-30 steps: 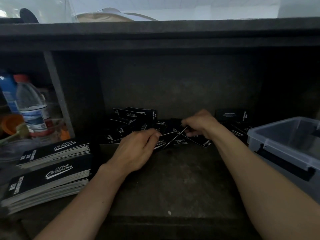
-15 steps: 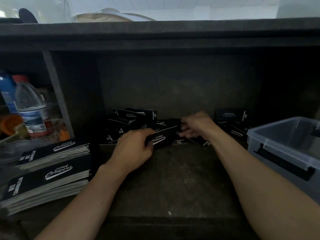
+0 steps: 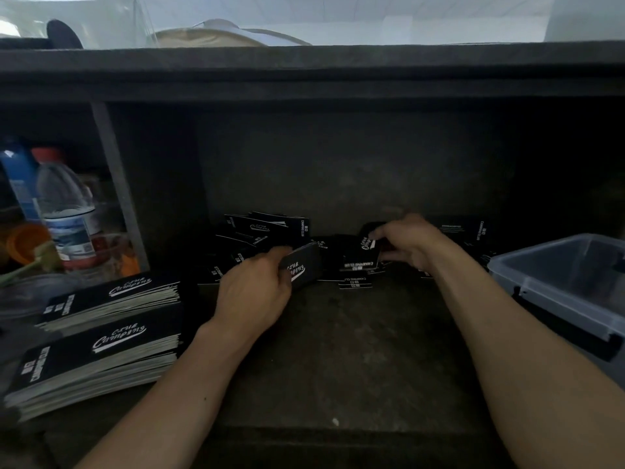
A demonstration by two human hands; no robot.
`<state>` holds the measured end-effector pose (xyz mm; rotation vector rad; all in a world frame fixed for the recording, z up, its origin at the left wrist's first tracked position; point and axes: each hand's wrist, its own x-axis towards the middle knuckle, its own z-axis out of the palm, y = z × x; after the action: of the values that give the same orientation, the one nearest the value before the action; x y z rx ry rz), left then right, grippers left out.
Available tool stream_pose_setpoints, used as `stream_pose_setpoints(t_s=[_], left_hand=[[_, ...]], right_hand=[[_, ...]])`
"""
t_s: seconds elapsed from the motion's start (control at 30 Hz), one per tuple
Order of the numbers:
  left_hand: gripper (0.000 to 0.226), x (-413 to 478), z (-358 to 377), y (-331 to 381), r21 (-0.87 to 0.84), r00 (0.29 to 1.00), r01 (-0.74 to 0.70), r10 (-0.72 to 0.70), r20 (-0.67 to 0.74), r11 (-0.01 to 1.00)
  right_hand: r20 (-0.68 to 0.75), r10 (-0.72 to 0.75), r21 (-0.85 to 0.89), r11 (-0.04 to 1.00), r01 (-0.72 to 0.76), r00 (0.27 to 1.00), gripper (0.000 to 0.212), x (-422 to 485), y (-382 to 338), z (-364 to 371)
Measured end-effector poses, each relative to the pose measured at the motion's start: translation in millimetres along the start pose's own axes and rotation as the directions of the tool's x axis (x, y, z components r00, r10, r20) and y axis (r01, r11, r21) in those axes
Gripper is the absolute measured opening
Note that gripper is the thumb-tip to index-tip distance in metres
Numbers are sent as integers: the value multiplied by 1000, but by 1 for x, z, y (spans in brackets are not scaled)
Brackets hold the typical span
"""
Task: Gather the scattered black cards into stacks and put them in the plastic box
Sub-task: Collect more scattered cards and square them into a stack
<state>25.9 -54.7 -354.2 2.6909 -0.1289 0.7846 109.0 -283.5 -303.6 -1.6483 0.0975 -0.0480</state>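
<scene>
Black cards with white lettering lie scattered [image 3: 267, 231] along the back of a dark shelf. My left hand [image 3: 253, 292] grips a small bundle of cards [image 3: 301, 267] by its left end. My right hand [image 3: 411, 243] pinches a single black card [image 3: 363, 250], lifted off the pile and tilted. More loose cards [image 3: 355, 282] lie flat under it, and others [image 3: 463, 228] sit behind my right wrist. The clear plastic box [image 3: 541, 286] stands at the right, open.
Two tall stacks of the same black cards [image 3: 101, 333] stand at the front left. Behind a shelf divider [image 3: 118, 184] at the left are a water bottle [image 3: 66, 211], an orange cup [image 3: 27, 242] and other clutter. The shelf's back wall is close behind the cards.
My left hand has gathered cards into a bundle and lifted it slightly. My right hand has moved right and picked up one card from the pile.
</scene>
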Motion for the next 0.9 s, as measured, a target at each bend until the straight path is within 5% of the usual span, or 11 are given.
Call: stream_pose_setpoints(t_s=[0.1,0.2,0.4,0.5,0.6,0.67,0.77,0.9], left_hand=[[41,2,2,-4,-63,999,48,-48,-6,997],[38,2,3,-6,-115,999,51,-51,-2,992],[52,1,1,-1,-103,1000,15,-13,17,995],[46,0,3,-3,-45,999,-32,33,28,998],[45,2,4,-4,-41,998,-58,59,23,997],[45,2,4,-3,-69,996,-73,76,41,995],[44,2,4,-1,-77,995,-80,85,60,994],[43,2,4,-2,-61,999,-52,51,-7,997]], right_hand=[[214,59,121,989,-87,975,37,-12,-1,17],[223,90,141,982,-123,971,26,-17,8,39],[259,174,-246,963,-109,950,23,-21,25,54],[244,104,-535,844,44,964,29,-20,21,47],[52,-145,-588,795,148,988,20,0,13,25],[5,-283,-758,624,188,959,43,18,23,9],[206,-185,-906,335,259,961,60,29,48,5],[255,-128,-910,304,283,958,41,26,37,4]])
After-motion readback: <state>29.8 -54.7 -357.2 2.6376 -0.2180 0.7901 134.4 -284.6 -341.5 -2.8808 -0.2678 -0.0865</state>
